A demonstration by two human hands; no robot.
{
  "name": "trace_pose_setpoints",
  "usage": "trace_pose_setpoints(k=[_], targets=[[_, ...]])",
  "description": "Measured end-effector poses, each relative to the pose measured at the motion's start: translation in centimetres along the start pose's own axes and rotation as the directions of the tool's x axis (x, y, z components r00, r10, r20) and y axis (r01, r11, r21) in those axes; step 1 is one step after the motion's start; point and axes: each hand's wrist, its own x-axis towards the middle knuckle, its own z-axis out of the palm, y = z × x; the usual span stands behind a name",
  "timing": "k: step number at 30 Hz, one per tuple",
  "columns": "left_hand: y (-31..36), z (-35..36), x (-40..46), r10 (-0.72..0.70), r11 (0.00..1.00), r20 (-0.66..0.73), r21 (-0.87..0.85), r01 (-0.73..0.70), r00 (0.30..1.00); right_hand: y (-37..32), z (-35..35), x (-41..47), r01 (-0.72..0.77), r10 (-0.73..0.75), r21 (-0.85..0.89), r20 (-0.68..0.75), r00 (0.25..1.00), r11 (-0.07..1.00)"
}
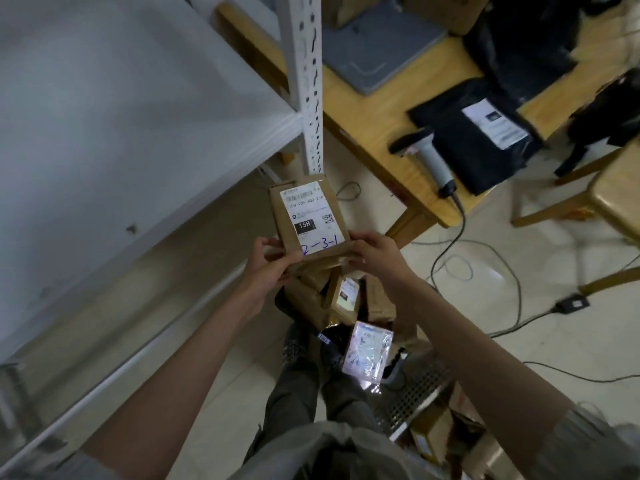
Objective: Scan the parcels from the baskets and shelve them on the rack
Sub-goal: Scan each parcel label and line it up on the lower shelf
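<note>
Parcel, a brown box with a white label marked 2-3-1, is pinched at its near end by left hand and right hand, above more parcels, beside the white rack.

The floor is pale and shiny, made of big tiles. Thin cables curl across it, and a small black box lies on one of them. A wooden surface with light brown legs stands at the top. A closed grey laptop lies on it. A wooden stool stands at the right, near the surface. The light is dim and soft.
</note>
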Motion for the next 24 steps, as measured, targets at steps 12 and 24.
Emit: trace_pose_setpoints(k=[12, 24], targets=[[1.9, 2.1, -3.1, 0.05, 0.995, -0.021, -0.082, -0.051, 0.999, -4.3, -8.9, 3.7, 0.147, -0.244, -0.247, -0.43, 0.869, 0.958], [0.6, 2.7, -4.7, 0.018, 0.987, -0.146, -0.157, -0.042, 0.989, -5.1, -13.7, 12.5, -0.056, -0.139, -0.415, -0.425, 0.894, 0.908]])
